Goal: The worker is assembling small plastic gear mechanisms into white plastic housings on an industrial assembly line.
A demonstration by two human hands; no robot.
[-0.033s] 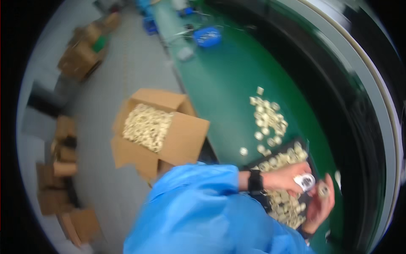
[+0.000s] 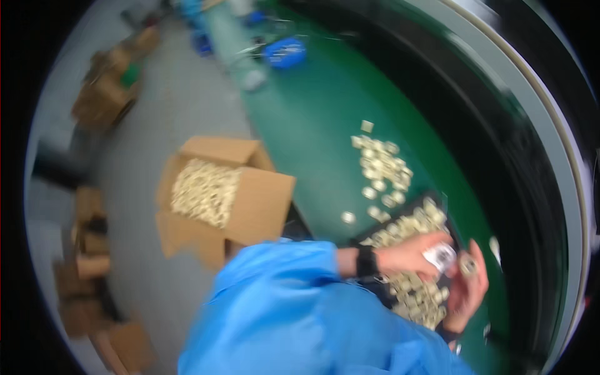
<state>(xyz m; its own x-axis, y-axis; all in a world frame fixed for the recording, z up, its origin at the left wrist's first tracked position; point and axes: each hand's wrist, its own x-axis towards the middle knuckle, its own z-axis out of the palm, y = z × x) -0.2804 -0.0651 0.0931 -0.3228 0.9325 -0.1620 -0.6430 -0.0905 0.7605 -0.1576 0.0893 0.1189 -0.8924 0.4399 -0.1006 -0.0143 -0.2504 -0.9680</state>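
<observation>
My left hand (image 2: 406,255), with a black band at its wrist, reaches over a dark tray (image 2: 390,230). Its fingers are closed on a white round piece with a dark centre (image 2: 441,256). Close by on the right, my right hand (image 2: 470,294) has its fingers curled round a small cream ring-shaped piece (image 2: 467,267). Cream-coloured small round pieces (image 2: 415,300) fill much of the tray beneath both hands. Blur hides the finer shape of the pieces and some fingertips.
Loose cream pieces (image 2: 382,164) lie on the green table (image 2: 300,119) beyond the tray. An open cardboard box (image 2: 259,203) full of similar pieces stands left of the table edge. A blue bin (image 2: 285,52) sits farther back. More cartons (image 2: 103,94) line the left side.
The whole view has shifted slightly, so table, box and hands appear a little farther left. Both hands keep their hold over the tray.
</observation>
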